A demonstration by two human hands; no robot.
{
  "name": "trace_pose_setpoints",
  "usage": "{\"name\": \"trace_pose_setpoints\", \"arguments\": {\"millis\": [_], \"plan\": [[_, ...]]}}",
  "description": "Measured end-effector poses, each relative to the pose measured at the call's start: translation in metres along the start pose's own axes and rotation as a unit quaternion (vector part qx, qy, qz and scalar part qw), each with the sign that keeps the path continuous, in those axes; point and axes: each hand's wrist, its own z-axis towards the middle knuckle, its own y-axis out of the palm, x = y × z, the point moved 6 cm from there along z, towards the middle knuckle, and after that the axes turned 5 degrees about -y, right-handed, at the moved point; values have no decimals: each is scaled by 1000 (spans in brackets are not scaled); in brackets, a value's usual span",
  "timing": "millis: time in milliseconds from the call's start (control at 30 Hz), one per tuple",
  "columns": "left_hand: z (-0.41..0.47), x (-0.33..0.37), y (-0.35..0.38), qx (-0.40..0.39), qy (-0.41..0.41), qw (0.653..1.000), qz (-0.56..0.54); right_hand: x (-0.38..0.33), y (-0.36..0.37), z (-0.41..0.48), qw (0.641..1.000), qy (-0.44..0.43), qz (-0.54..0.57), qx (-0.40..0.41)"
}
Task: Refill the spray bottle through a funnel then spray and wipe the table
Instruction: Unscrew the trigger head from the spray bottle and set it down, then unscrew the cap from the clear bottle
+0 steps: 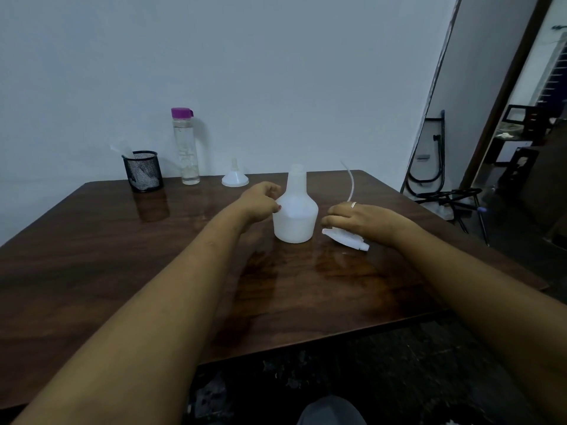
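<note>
A white spray bottle [295,210] stands upright and uncapped at the middle of the brown table [153,256]. My left hand [260,202] rests against the bottle's left side with curled fingers. To the bottle's right, my right hand [357,217] lies over the white spray head [346,239], which rests on the table with its thin tube [349,182] curving upward. A white funnel [235,178] sits mouth-down behind the bottle. A clear water bottle [185,147] with a purple cap stands at the back.
A black mesh cup [143,171] holding a pale cloth stands at the back left next to the wall. The table's right edge borders a doorway area with black metal stands [435,179] on the floor. The near table edge runs across the lower frame.
</note>
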Motion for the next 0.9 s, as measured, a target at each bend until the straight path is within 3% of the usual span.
{"name": "trace_pose_setpoints", "arguments": {"millis": [233, 333, 467, 633, 733, 900], "plan": [[-7, 7, -6, 20, 13, 1000, 0, 25, -19, 7, 979, 179, 78, 63], [-12, 11, -17, 49, 28, 998, -3, 27, -43, 24, 965, 194, 76, 161], [-19, 15, -50, 126, 49, 991, 1, 17, -98, 58, 913, 215, 126, 324], [-27, 6, -118, 230, 50, 972, -16, -9, -134, 132, 861, 192, 213, 419], [-23, -15, -161, 281, 32, 959, -8, -17, -123, 182, 822, 228, 301, 427], [2, -53, -218, 319, -14, 948, 6, 0, -57, 259, 769, 337, 415, 351]]}}
